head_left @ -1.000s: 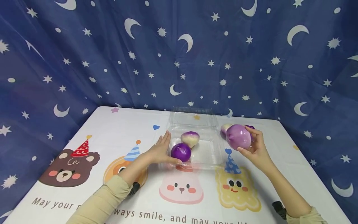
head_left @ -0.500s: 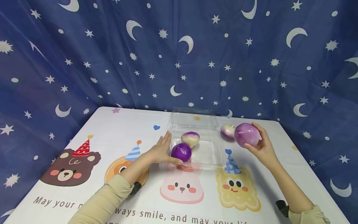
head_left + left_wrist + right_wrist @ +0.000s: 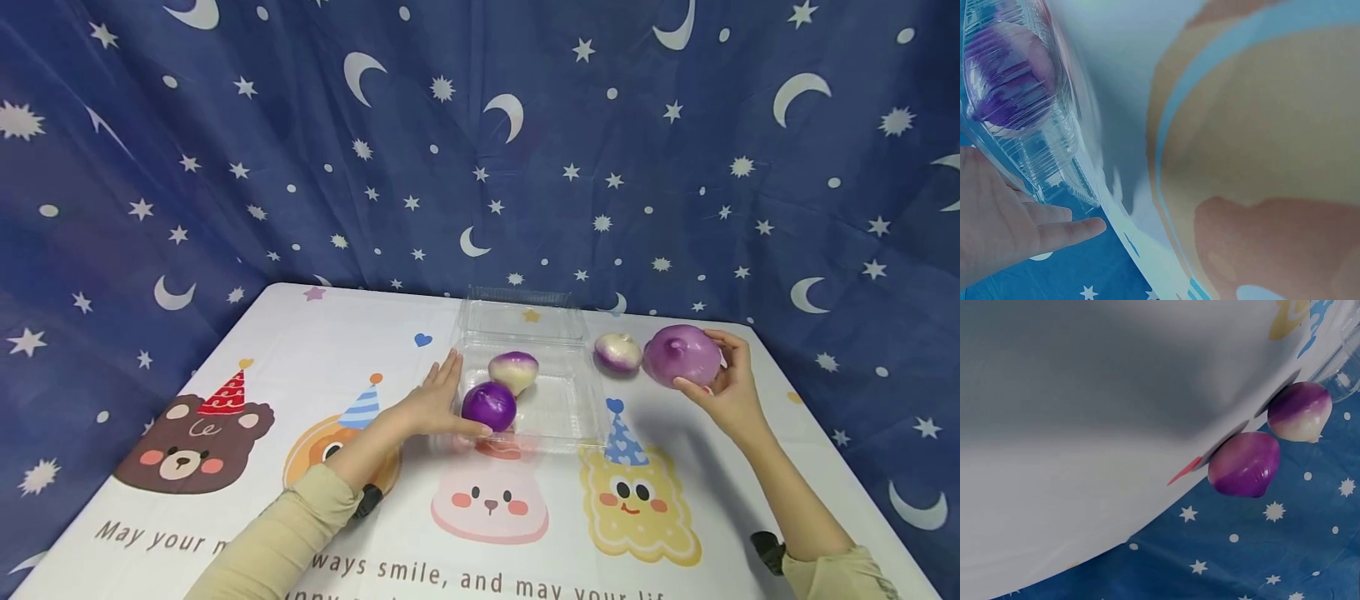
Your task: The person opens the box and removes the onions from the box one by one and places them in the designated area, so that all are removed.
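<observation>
A shiny light-purple toy onion [image 3: 681, 357] is in my right hand [image 3: 731, 383], gripped at its right side just over the table. My left hand [image 3: 429, 406] rests with spread, fairly straight fingers along the left side of a clear plastic clamshell box [image 3: 562, 408], thumb at its front edge. Inside the box are a dark purple onion [image 3: 489, 407] and a white-and-purple turnip-like one [image 3: 513, 371]. Another white-and-purple one [image 3: 618, 353] lies right of the box. The right wrist view shows it beside a purple onion [image 3: 1244, 464], which the held onion hides in the head view.
The box's lid [image 3: 521, 317] lies folded back toward the blue star-patterned curtain [image 3: 420, 150]. A white tablecloth [image 3: 360, 325] with cartoon figures and lettering covers the table. The table's back edge runs close behind the loose vegetables.
My right hand has carried the light-purple onion to the right, away from the box, uncovering the white-and-purple one. The onion has turned so its knob faces forward. My left hand stays at the box.
</observation>
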{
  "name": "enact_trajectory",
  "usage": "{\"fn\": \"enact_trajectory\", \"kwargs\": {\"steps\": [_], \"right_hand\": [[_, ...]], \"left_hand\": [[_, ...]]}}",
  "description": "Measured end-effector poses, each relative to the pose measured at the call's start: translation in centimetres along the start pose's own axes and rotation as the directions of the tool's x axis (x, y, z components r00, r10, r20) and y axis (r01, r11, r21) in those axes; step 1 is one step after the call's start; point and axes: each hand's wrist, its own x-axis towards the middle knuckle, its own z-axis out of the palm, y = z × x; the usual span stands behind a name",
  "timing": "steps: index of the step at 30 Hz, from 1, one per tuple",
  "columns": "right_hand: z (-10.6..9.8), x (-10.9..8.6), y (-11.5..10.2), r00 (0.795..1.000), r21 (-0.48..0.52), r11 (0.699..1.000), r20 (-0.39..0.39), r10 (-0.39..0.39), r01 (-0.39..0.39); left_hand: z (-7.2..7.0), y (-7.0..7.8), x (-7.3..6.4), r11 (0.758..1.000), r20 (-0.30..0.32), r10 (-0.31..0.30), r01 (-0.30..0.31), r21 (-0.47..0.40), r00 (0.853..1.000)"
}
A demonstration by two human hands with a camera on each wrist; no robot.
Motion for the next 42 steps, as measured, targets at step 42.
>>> {"fn": "enact_trajectory", "kwargs": {"steps": [42], "right_hand": [[-4.5,2.3,1.9,0.891,-0.497,0.773,-0.414,0.188,-0.394]], "left_hand": [[0.0,0.0,0.3,1.0,0.007,-0.004,0.004,0.029,1.0]]}}
